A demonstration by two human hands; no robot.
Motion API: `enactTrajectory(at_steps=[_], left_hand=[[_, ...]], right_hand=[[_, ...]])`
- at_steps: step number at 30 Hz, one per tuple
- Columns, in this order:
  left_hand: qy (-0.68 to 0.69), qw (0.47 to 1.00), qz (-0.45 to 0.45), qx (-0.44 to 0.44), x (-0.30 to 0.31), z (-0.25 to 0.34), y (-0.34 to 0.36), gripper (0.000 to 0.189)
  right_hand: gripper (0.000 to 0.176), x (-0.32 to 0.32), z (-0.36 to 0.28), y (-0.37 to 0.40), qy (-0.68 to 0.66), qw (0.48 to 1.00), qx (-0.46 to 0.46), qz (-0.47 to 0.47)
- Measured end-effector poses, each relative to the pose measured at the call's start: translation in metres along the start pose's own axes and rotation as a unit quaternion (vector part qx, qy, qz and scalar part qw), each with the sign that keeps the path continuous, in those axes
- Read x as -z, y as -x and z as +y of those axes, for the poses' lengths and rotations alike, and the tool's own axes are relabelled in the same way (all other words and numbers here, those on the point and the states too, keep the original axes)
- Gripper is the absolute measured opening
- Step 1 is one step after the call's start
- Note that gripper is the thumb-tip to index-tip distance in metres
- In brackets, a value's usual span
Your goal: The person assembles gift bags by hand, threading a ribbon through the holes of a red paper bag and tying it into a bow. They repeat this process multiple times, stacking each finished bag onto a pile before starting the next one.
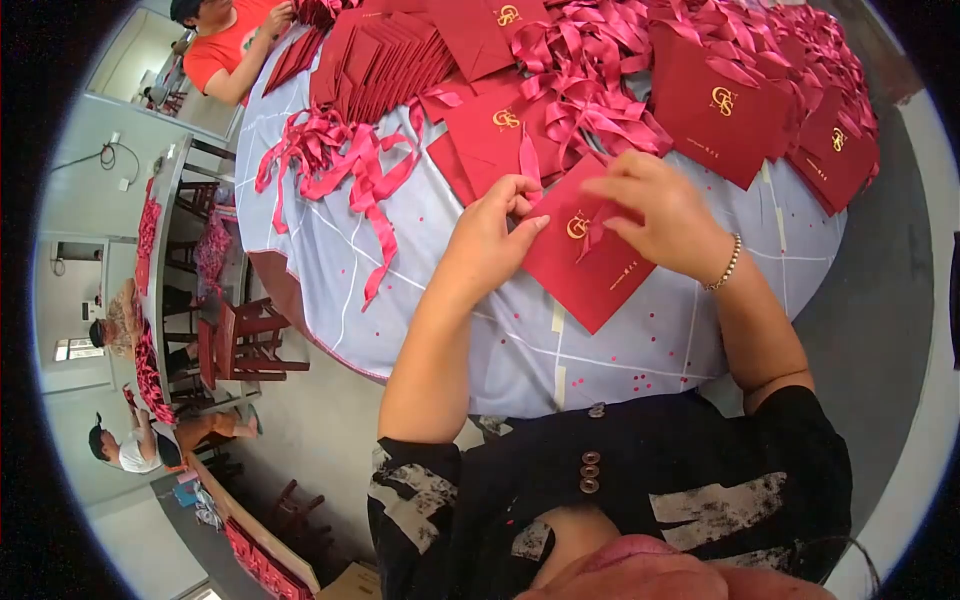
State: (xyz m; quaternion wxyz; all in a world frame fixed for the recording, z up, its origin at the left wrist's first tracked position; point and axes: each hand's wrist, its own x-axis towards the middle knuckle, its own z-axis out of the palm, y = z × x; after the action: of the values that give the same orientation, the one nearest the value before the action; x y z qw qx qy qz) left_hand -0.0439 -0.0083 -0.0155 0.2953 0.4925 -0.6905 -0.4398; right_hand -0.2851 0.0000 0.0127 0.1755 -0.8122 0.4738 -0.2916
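A flat red paper envelope (600, 280) with a gold logo lies tilted at the near part of the table. My left hand (492, 235) is closed at its left edge, thumb on the paper and fingers curled beside a strand of pink ribbon (528, 155). Over the envelope's upper right side, my right hand (665, 215) is slightly blurred. Its thumb and fingertips pinch a short pink ribbon (590, 240) near the logo. A beaded bracelet (727, 265) circles my right wrist. The far ends of the ribbon are hidden by my fingers.
A pile of red envelopes (385, 65) and heaped ribbons (580, 70) cover the table's far side. Loose ribbons (345, 165) lie at left, finished-looking envelopes (720, 115) at right. A person in an orange shirt (225, 55) works at the far left. Wooden stools (255, 340) stand beyond.
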Motion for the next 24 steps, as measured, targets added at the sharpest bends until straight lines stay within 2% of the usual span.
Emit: enactTrajectory(at_steps=[2,3,4,6,10,12,13,15,16,18,19,22,24], left_hand=[[0.006,1.0,0.002,-0.005,-0.001,-0.002,-0.001,0.028],[0.009,1.0,0.004,-0.013,-0.001,-0.003,-0.001,0.029],[0.01,1.0,0.004,-0.012,-0.001,-0.003,0.0,0.029],[-0.001,1.0,0.002,0.001,0.0,0.0,0.0,0.033],[-0.018,0.999,0.002,-0.031,0.002,-0.003,0.0,0.04],[0.004,1.0,0.003,-0.027,0.002,0.0,0.0,0.045],[0.005,1.0,0.006,-0.029,0.002,0.004,0.001,0.045],[-0.057,0.995,0.039,-0.075,0.002,0.012,0.004,0.048],[-0.059,0.994,0.044,-0.08,0.002,0.014,0.006,0.048],[-0.137,0.982,0.053,-0.116,0.003,0.016,0.006,0.052],[-0.135,0.982,0.039,-0.129,0.003,0.017,0.005,0.055],[-0.142,0.979,0.045,-0.142,0.003,0.03,0.009,0.054],[-0.149,0.976,0.05,-0.153,0.001,0.027,0.008,0.054]], right_hand=[[0.035,-0.004,0.0,-0.002,-0.065,0.983,0.159,-0.062],[0.027,-0.005,-0.003,0.001,-0.101,0.979,0.144,-0.102],[0.027,-0.008,-0.001,0.001,-0.101,0.979,0.144,-0.103],[0.019,-0.017,0.006,0.0,-0.101,0.971,0.18,-0.123],[0.015,-0.025,0.005,-0.001,-0.08,0.979,0.164,-0.09],[0.015,-0.028,0.002,-0.002,-0.108,0.99,0.058,-0.075],[0.015,-0.025,-0.002,-0.002,-0.107,0.99,0.062,-0.075],[0.014,-0.017,-0.014,-0.001,-0.276,0.95,-0.124,-0.078],[0.014,-0.019,-0.011,-0.002,-0.273,0.952,-0.118,-0.076],[0.012,-0.031,0.001,-0.006,-0.131,0.986,0.08,0.065],[0.013,-0.034,0.001,-0.009,-0.138,0.983,0.093,0.076],[0.012,-0.034,-0.007,-0.011,-0.14,0.989,0.021,-0.028],[0.011,-0.033,-0.009,-0.01,-0.086,0.994,0.072,-0.015]])
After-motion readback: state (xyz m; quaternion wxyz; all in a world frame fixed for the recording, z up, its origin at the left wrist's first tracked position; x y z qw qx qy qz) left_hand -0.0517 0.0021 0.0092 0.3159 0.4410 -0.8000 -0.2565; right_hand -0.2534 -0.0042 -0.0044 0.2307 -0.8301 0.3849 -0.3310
